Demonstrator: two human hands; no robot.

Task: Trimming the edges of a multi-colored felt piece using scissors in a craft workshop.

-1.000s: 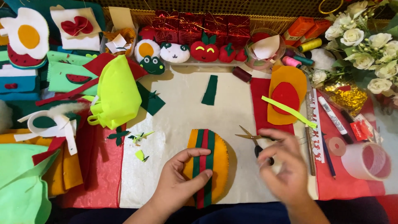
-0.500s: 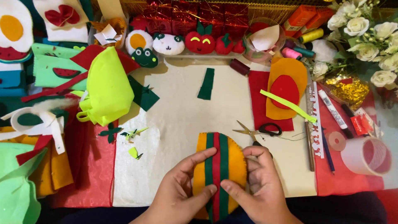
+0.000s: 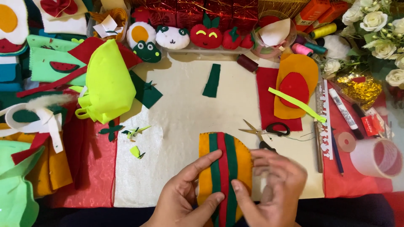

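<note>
Head view: both hands on a striped felt piece at the near table edge.

Rounded orange felt piece w/ green and red strips lies straight ahead, long axis running away from the person, btwn the hands. Left hand flat, forefinger and thumb pressing the strips; right hand blurred, fingers loosely spread at its right edge, grip unclear. Equally near. Piece's lower end hidden by hands. Black-handled scissors just beyond right hand.
</note>
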